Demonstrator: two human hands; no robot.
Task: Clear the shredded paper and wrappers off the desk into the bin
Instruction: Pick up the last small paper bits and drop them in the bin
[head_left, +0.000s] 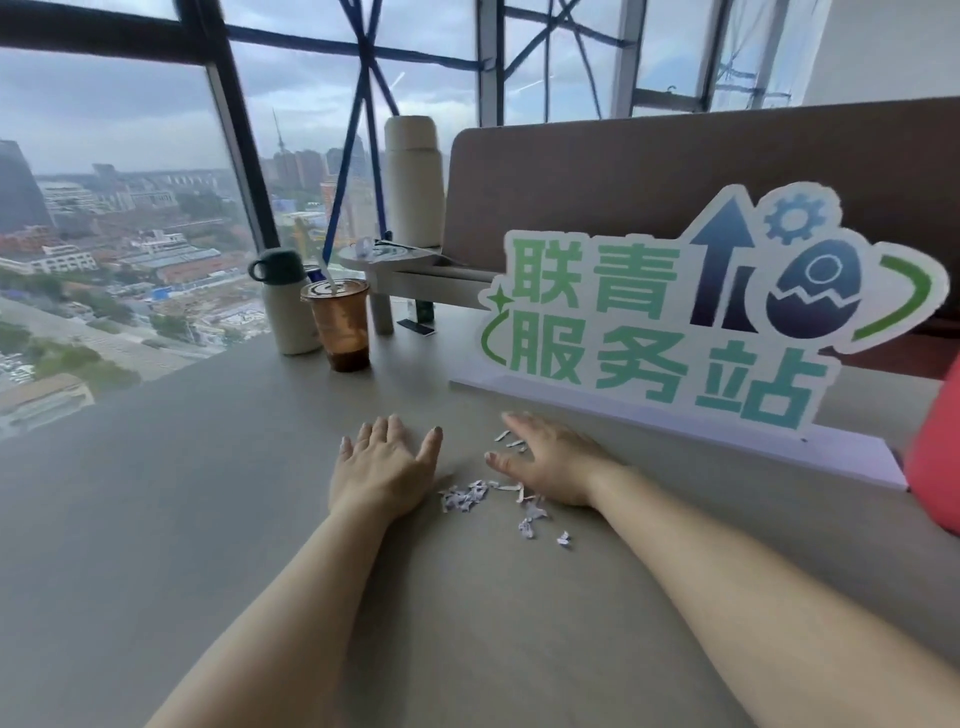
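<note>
We have both palms flat on the desk (156, 519), the left hand (382, 467) and right hand (550, 462) apart, the shredded paper (467, 493) lying between them and trailing nearer to us off the right hand's heel. Beyond the right hand stands a sign (701, 312). Beyond the left hand, a plastic cup (340, 322) stands just right of a flask (285, 301).

Both forearms are bare, no sleeves, rings or watch on left grip (382, 467) or right grip (553, 462).
</note>
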